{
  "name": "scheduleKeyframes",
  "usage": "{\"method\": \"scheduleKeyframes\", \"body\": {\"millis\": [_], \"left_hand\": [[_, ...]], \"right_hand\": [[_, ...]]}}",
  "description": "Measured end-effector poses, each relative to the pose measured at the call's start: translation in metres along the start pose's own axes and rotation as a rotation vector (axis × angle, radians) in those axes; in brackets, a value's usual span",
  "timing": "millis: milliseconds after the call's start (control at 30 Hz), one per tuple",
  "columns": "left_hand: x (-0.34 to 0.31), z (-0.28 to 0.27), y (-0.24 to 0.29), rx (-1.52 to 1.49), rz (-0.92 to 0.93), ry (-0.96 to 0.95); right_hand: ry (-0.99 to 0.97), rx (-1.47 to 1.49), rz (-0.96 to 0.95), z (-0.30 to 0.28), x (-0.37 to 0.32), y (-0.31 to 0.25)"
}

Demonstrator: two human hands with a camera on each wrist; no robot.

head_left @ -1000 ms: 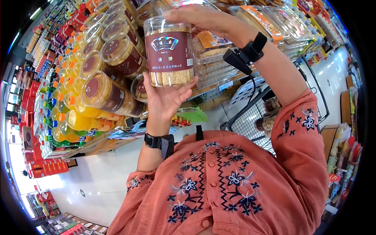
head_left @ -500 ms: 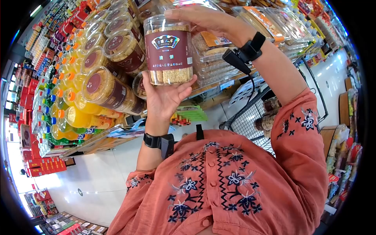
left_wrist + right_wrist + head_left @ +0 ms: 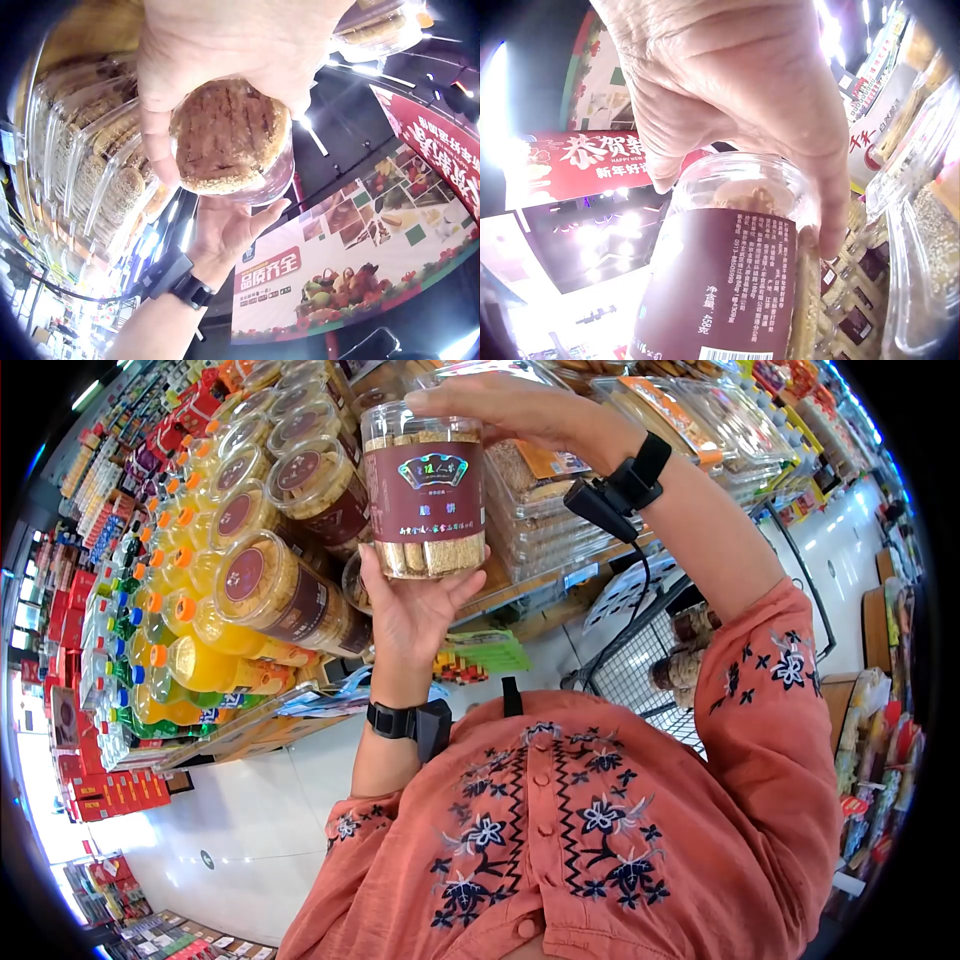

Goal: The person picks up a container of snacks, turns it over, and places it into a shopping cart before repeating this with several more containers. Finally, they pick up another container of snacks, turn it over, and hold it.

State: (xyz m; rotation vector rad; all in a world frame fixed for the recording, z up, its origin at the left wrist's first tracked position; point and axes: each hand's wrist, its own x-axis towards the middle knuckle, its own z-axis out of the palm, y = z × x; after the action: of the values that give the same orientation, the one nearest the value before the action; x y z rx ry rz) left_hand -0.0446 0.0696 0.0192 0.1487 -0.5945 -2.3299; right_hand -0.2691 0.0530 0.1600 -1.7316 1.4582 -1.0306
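Note:
A clear round jar (image 3: pixel 426 495) with a maroon label, filled with pale crackers, stands upright between both hands. From below, the left hand (image 3: pixel 420 615) grips its base, thumb on one side and fingers on the other. The right hand (image 3: pixel 525 410) holds the top, its thumb at the lid's edge and its other fingers largely hidden behind. In the left wrist view, the jar's bottom (image 3: pixel 231 139) shows sesame-covered crackers beside the left hand (image 3: pixel 232 45). Small print and a barcode cover the jar's label (image 3: pixel 720 285) under the right hand (image 3: pixel 735 82) in the right wrist view.
Similar jars (image 3: pixel 275 585) are stacked at the left, beside orange drink bottles (image 3: pixel 205 660). Clear boxes of baked goods (image 3: pixel 540 510) lie on the shelf behind the hands. A wire cart (image 3: pixel 640 675) holding jars stands at the right.
Both hands have shifted slightly left with the jar, and its top has dropped a little. Their hold looks the same.

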Motion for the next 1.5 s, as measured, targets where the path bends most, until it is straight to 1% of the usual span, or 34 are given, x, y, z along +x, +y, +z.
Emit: {"method": "scheduleKeyframes", "body": {"millis": [67, 100, 133, 200, 233, 267, 367, 467, 567, 767, 867, 1000, 1100, 1200, 1300, 1500], "left_hand": [[0.0, 0.0, 0.001, 0.024, 0.007, 0.01], [0.0, -0.001, 0.001, 0.03, 0.014, 0.013], [0.0, -0.002, 0.001, 0.036, 0.019, 0.017], [0.0, -0.004, 0.001, 0.051, 0.027, 0.023], [0.0, -0.006, 0.002, 0.06, 0.029, 0.028], [0.001, -0.007, 0.002, 0.069, 0.031, 0.032], [0.0, -0.01, 0.003, 0.057, 0.028, 0.03], [-0.001, -0.007, 0.005, 0.076, 0.038, 0.041], [-0.002, -0.009, 0.007, 0.068, 0.03, 0.047], [-0.004, -0.011, 0.011, 0.084, 0.02, 0.055], [-0.004, -0.016, 0.014, 0.109, 0.01, 0.052], [-0.005, -0.017, 0.015, 0.156, 0.039, 0.092], [-0.009, -0.015, 0.014, 0.207, 0.093, 0.062], [-0.008, -0.016, 0.014, 0.259, 0.149, 0.015], [-0.007, -0.022, 0.013, 0.33, 0.185, 0.027], [-0.01, -0.027, 0.014, 0.397, 0.226, 0.026]], "right_hand": [[-0.021, -0.016, 0.021, -0.002, 0.006, 0.004], [0.003, -0.039, 0.103, 0.002, 0.001, -0.014], [0.027, -0.061, 0.186, 0.009, -0.01, -0.049], [0.038, -0.067, 0.161, 0.011, -0.009, -0.047], [0.024, -0.051, 0.055, 0.006, 0.004, -0.01], [0.01, -0.034, -0.052, 0.004, 0.011, 0.011], [-0.046, -0.006, -0.011, 0.003, 0.012, 0.009], [-0.049, -0.045, 0.016, 0.005, 0.019, 0.015], [-0.08, -0.019, 0.037, 0.008, 0.022, 0.016], [-0.037, -0.027, 0.015, 0.012, 0.02, 0.016], [-0.143, -0.001, 0.138, 0.01, 0.01, -0.009], [-0.131, -0.093, 0.117, 0.01, 0.008, -0.016], [-0.093, -0.143, 0.104, 0.011, 0.01, -0.01], [-0.115, -0.225, 0.134, 0.009, 0.009, -0.018], [-0.092, -0.312, 0.168, 0.011, 0.009, -0.025], [-0.047, -0.381, 0.143, 0.014, 0.011, -0.016]]}}
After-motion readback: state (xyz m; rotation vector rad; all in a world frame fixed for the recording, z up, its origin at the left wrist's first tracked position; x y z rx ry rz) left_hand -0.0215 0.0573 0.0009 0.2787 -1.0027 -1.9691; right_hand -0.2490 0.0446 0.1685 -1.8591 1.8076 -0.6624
